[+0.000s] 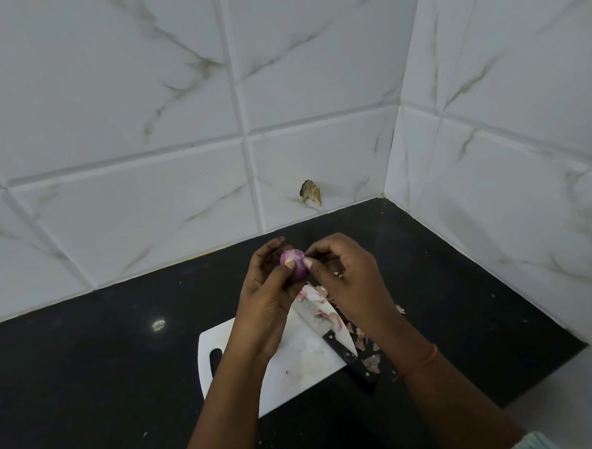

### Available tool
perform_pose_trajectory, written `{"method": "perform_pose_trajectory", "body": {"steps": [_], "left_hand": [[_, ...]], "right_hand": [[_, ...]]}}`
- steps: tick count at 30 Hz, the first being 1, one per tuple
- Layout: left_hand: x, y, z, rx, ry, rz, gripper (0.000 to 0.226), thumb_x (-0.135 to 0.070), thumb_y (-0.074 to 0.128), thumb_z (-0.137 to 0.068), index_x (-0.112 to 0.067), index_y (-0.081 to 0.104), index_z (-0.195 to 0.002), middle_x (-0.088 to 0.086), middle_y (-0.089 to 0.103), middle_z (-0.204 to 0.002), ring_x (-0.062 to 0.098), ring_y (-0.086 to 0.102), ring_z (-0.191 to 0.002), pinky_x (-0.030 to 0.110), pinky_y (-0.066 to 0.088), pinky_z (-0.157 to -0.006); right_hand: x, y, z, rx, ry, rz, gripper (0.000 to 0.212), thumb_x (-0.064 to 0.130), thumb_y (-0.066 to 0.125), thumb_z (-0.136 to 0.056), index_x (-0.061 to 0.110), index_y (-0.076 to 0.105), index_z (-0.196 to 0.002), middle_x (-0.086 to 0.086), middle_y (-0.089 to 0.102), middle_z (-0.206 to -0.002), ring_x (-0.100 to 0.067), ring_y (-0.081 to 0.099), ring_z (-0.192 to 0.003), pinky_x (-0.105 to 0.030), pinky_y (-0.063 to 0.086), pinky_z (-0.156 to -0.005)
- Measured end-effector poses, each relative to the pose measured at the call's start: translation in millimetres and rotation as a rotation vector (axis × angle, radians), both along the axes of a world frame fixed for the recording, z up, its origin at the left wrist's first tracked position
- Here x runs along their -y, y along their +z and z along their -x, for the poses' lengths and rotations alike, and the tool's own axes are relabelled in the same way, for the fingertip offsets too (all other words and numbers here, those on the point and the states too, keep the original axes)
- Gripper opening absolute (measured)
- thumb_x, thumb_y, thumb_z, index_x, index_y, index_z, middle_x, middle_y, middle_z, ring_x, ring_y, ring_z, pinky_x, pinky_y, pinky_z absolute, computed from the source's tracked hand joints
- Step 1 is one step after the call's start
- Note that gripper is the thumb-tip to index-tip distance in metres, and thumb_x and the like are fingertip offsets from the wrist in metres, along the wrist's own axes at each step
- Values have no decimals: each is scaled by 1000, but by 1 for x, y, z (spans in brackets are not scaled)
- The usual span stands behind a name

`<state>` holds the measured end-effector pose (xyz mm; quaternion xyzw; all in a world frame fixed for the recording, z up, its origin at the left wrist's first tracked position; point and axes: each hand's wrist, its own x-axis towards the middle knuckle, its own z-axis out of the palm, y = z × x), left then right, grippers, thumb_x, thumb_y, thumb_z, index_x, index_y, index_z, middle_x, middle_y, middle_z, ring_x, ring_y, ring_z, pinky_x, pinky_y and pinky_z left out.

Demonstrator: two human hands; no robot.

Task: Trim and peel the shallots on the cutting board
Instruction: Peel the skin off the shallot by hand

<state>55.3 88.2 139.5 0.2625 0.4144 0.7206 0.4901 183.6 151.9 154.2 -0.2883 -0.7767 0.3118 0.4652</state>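
Purple shallot (pixel 292 263) sits gripped between curled fingers of the left hand (pixel 267 294) and right hand (pixel 345 276), above the board (pixel 295 361), knife (pixel 331 335) and peels (pixel 313 292) on the surface (pixel 106 354)

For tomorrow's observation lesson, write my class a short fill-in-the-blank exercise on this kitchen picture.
1. Both hands hold a purple ____ above the board.
2. The knife lies on the white cutting ____.
3. The knife's handle is ____ in colour.
4. The countertop is ____.

Missing words: shallot; board; black; black.
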Motion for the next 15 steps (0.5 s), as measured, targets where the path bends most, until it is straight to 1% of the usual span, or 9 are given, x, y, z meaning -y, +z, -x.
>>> {"method": "perform_pose_trajectory", "body": {"steps": [2, 3, 6, 7, 8, 10, 11, 13, 15], "left_hand": [[0, 1, 0, 13, 8, 3, 33, 0, 55, -94, -16, 60, -123, 23, 59, -130, 34, 63, -115, 44, 53, -98], [0, 2, -1, 30, 11, 3, 32, 1, 52, -95, -15, 60, -122, 23, 60, -129, 33, 64, -113, 43, 54, -97], [-1, 4, -5, 92, 8, -18, 31, 1, 45, -98, -13, 59, -122, 21, 64, -123, 28, 68, -104, 36, 58, -89], [-1, 4, -6, 93, 3, -12, 29, -2, 45, -99, -12, 58, -123, 19, 65, -122, 27, 69, -105, 36, 57, -90], [-1, 4, -8, 67, -4, 9, 28, -7, 46, -100, -12, 57, -125, 17, 66, -123, 27, 68, -108, 37, 55, -95], [-1, 2, -9, -64, -39, 84, 30, -22, 51, -100, -15, 56, -128, 13, 68, -122, 27, 66, -113, 42, 51, -101], [-1, 2, -8, -135, -65, 120, 32, -27, 52, -99, -18, 57, -129, 12, 69, -120, 28, 66, -114, 44, 50, -102], [-2, 1, -6, -187, -93, 142, 31, -25, 54, -98, -19, 59, -129, 12, 69, -118, 32, 64, -115, 45, 49, -100], [0, 2, -2, -134, -98, 101, 37, -16, 59, -92, -16, 59, -129, 13, 68, -121, 33, 64, -115, 43, 51, -98]], "right_hand": [[0, -1, 2, 22, 9, -10, 4, 12, 64, -92, 10, 65, -95, 3, 61, -92, -5, 61, -85, -11, 49, -71], [1, -1, 2, 13, 9, 30, 5, 13, 63, -92, 11, 64, -96, 3, 61, -93, -6, 61, -85, -13, 50, -71], [3, 1, 2, -91, 22, 273, 8, 17, 64, -91, 13, 65, -98, 3, 66, -94, -6, 65, -86, -17, 54, -72], [3, 1, 2, -122, 29, 313, 10, 16, 65, -90, 12, 66, -99, 3, 67, -94, -6, 65, -86, -16, 54, -72], [4, 1, 1, -131, 20, 294, 10, 15, 66, -90, 12, 66, -100, 3, 67, -94, -5, 66, -87, -16, 53, -72], [3, -1, 1, -101, -35, 151, 9, 15, 66, -90, 12, 66, -99, 4, 66, -94, -5, 65, -88, -13, 52, -74], [3, -2, 1, -81, -56, 68, 9, 15, 66, -90, 12, 65, -98, 4, 65, -94, -5, 64, -88, -12, 51, -75], [0, -4, 0, -34, -74, -86, 9, 15, 68, -89, 10, 66, -97, 4, 64, -97, -4, 62, -91, -10, 50, -77], [-2, -8, -2, -4, -65, -180, 10, 14, 70, -86, 8, 69, -94, 4, 62, -102, -5, 61, -95, -13, 51, -82]]}}
